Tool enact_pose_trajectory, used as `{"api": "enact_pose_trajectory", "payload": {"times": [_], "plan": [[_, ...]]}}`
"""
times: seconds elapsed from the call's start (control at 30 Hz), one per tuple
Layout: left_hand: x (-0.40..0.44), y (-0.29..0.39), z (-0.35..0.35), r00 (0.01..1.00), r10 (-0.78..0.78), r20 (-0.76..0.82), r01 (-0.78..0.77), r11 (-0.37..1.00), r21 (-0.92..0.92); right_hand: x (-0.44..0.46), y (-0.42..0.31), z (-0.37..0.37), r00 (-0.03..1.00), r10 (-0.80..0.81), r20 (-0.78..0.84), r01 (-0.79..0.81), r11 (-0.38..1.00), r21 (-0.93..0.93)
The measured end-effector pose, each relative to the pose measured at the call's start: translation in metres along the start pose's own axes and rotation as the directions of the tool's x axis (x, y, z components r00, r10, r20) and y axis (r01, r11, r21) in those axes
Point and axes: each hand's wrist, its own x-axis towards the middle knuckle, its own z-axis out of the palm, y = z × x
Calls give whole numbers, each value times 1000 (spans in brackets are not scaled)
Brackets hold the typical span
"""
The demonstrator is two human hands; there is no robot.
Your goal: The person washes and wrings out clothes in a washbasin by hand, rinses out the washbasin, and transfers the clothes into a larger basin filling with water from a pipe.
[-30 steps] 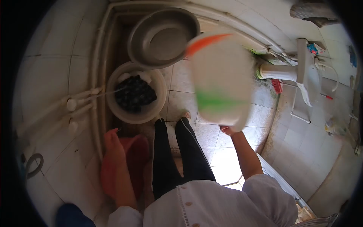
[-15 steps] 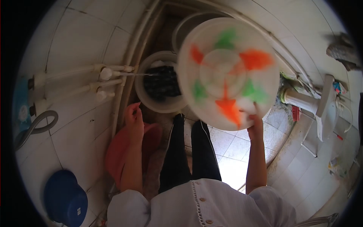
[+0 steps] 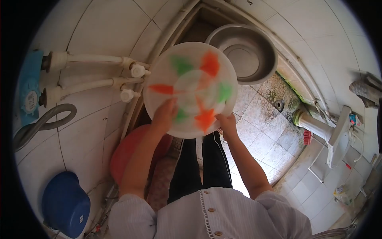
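Observation:
A round whitish plastic basin with smeared orange and green patterns is held up before me. My right hand grips its lower right rim, thumb on the near side. Over the lower left part of the basin lies my left hand, touching it or very close; its fingers are blurred. The place where a tub with dark cloth stood is hidden behind the basin. Left of it, two white tap handles stick out from pipes.
A steel basin stands at the back. A red tub is by my left leg; a blue basin leans at the lower left. On the right are a washbasin, a red brush and a floor drain.
The patterned basin has moved left and down and turned, uncovering the steel basin and hiding the tub with dark cloth. My left hand has come up to it; my right hand has moved left with it.

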Motion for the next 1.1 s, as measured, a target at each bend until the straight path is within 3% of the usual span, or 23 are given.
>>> {"api": "enact_pose_trajectory", "payload": {"times": [0.03,0.07,0.1,0.17,0.2,0.27,0.3,0.37,0.43,0.5,0.53,0.57,0.63,0.7,0.77,0.8,0.83,0.9,0.97,1.0,1.03,1.07,1.1], "plan": [[0,-23,16,980,26,199,-95,934,345,1,4,6,1000,29,-5,-29,999,21],[0,-44,31,920,-22,392,-246,747,618,1,8,11,998,61,-13,-60,997,43],[3,-74,42,919,-25,393,-241,753,612,-4,0,18,995,96,-33,-95,995,35],[12,-133,46,963,-5,270,-215,594,775,-9,2,21,988,154,10,-154,988,-18],[25,-146,41,963,-11,269,-207,604,769,-12,4,21,977,208,50,-204,977,-67],[64,-165,35,953,297,61,-244,632,735,-21,4,24,961,269,61,-264,961,-76],[78,-159,37,954,291,65,-245,640,728,-26,7,23,960,264,88,-264,964,-20],[102,-120,48,919,320,-228,-57,683,728,-37,-1,29,941,324,102,-331,941,65],[109,-52,67,917,311,-249,-80,755,650,-44,-4,28,935,334,120,-341,939,42],[107,-47,122,943,322,-89,-279,905,321,-42,-3,27,930,336,150,-343,939,23],[88,-38,138,907,417,59,-417,873,251,-36,0,24,959,251,131,-251,968,-13],[62,-35,143,858,465,218,-510,822,255,-29,0,20,980,163,118,-159,986,-49],[17,-56,141,695,472,543,-540,841,-39,-14,-8,11,989,121,90,-112,990,-91],[16,-76,92,641,221,735,-325,946,-1,-6,-14,7,999,39,28,-36,993,-115],[42,-143,69,823,-19,568,-341,783,520,-10,-16,9,999,45,25,-41,990,-133],[62,-155,56,913,124,388,-351,723,595,-14,-17,10,998,54,19,-50,987,-152],[82,-158,45,941,278,195,-335,664,669,-19,-16,9,988,139,69,-125,976,-176],[110,-127,46,917,398,32,-308,654,691,-28,-16,17,954,280,109,-271,958,-93],[121,-93,77,814,545,-201,-417,789,450,-34,-18,22,937,330,119,-330,944,-24],[119,-70,89,874,480,76,-457,757,468,-37,-16,22,926,354,134,-356,935,-12],[116,-54,94,862,372,344,-501,727,470,-36,-16,22,914,376,151,-380,925,0],[121,-55,97,865,372,338,-497,730,469,-35,-18,22,915,375,153,-378,926,-6],[130,-57,102,754,568,330,-657,629,417,-36,-27,22,898,415,148,-419,908,-6]]}}
